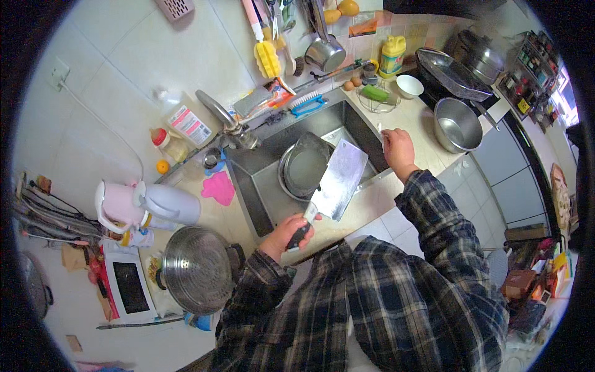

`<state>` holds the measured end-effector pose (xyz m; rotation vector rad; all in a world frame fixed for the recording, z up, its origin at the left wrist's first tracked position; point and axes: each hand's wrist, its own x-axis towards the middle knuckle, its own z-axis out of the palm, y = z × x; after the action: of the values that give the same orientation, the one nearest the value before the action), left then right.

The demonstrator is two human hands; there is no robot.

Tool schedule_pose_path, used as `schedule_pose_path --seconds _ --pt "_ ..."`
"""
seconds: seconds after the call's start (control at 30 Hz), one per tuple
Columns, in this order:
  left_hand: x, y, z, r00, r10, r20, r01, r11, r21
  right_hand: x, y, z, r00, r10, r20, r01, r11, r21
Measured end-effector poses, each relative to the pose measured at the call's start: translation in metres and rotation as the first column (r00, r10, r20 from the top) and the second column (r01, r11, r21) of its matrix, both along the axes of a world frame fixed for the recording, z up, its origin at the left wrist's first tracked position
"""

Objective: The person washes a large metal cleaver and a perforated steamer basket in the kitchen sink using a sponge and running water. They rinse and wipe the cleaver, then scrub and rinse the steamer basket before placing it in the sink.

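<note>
My left hand (294,232) grips the black-and-pale handle of a broad metal cleaver (343,179), whose blade reaches over the front edge of the sink (258,186). Below and beyond the blade, a round pan or bowl with liquid (307,165) sits in the basin. My right hand (399,148) is over the right rim of the sink with its fingers pinched on a small pale item (382,137), too little of which shows to name. Past that hand, a green vegetable piece (374,93) rests on a round wire rack, beside a white bowl (410,87).
A faucet (228,116) arches over the sink's back left. A steel pot (458,125) stands at the counter's right. Left are a pink cloth (218,188), kettles (167,204) and a large steamer pot (200,269). A blue brush (307,104) lies behind the sink; utensils hang above.
</note>
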<state>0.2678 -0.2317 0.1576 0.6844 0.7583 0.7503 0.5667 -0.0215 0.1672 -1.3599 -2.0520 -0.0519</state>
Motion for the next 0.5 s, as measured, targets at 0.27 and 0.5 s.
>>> schedule_pose_path --seconds 0.27,0.5 --pt "0.007 0.003 -0.003 0.995 -0.046 0.087 0.047 0.999 -0.012 -0.029 -0.049 0.005 0.837 0.541 0.079 -0.547 0.826 0.135" --pt "0.019 0.002 0.001 0.627 0.208 -0.75 0.166 0.906 0.39 0.014 -0.008 0.01 0.998 -0.058 -0.028 0.059 0.998 0.025"
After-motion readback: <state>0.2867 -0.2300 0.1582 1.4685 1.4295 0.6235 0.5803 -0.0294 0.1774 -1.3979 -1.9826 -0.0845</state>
